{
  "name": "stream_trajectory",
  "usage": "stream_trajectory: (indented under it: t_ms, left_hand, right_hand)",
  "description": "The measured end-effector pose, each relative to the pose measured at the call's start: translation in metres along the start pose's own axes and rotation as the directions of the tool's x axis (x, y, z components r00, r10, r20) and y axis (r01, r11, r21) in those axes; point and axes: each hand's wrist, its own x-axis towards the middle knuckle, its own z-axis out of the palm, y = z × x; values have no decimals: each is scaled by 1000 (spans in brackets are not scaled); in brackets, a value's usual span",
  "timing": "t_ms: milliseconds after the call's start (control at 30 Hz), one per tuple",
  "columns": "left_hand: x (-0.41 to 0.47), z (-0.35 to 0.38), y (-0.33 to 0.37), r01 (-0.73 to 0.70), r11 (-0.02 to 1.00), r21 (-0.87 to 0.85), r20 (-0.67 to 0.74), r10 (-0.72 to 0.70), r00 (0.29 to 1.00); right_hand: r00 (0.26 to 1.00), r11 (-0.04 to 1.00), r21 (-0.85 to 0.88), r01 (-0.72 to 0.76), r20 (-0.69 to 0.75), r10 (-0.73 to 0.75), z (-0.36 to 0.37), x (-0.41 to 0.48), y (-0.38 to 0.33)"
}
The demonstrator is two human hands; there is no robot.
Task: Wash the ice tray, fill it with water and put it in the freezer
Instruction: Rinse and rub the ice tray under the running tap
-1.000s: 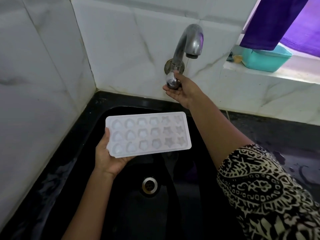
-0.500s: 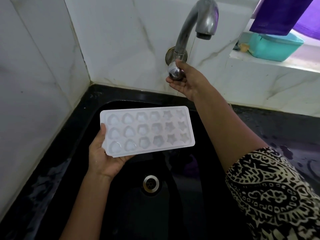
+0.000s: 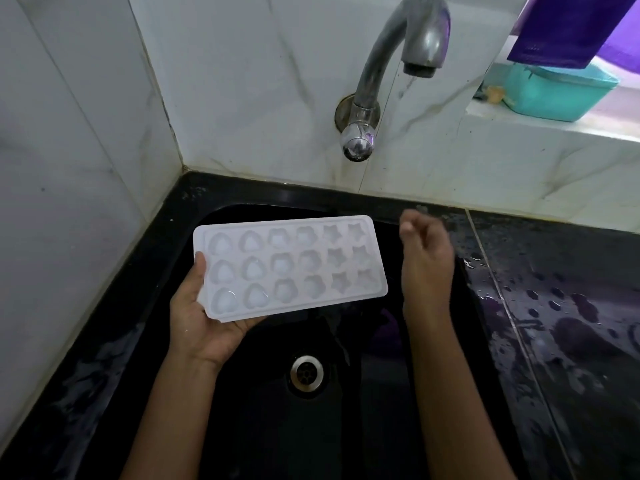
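Note:
A white plastic ice tray [image 3: 311, 251] with heart, flower and star moulds is held level over the black sink [image 3: 242, 427]. My left hand [image 3: 201, 323] grips its left end, thumb on the rim and fingers underneath. My right hand [image 3: 427, 268] hovers just right of the tray with loosely curled fingers, holding nothing. Above, the metal tap [image 3: 388, 64] on the wall lets a thin stream of water fall from its spout. Its round knob [image 3: 356, 145] sits below the tap's base.
The sink's steel drain [image 3: 306, 372] lies below the tray. A wet black counter [image 3: 571, 306] runs along the right. On the marble ledge at the upper right stands a teal tub [image 3: 554, 95], with a purple cloth [image 3: 571, 26] hanging above. White marble walls close the corner.
My right hand let go of the tap knob and came down beside the tray's right end. A thin stream now runs from the spout. The left hand still holds the tray.

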Motion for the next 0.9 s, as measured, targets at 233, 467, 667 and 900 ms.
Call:
stream_trajectory:
  t_ms: [233,467,667,900]
  left_hand:
    - [-2,-3,4,3,1000,-10,-17,-3,1000]
    - [-2,-6,6,2,1000,-17,-31,-2,1000]
    - [-3,-4,8,-16,1000,-1,-63,16,998]
    - [-4,-5,7,-7,1000,9,-44,7,999]
  right_hand:
    - [983,995,-8,-103,150,103,22,42,-27]
    - [662,781,93,-618,598,452,72,121,-61]
    - [721,701,303,-646,544,429,78,119,-67]
    - [708,708,277,-650,558,433,78,120,-70]
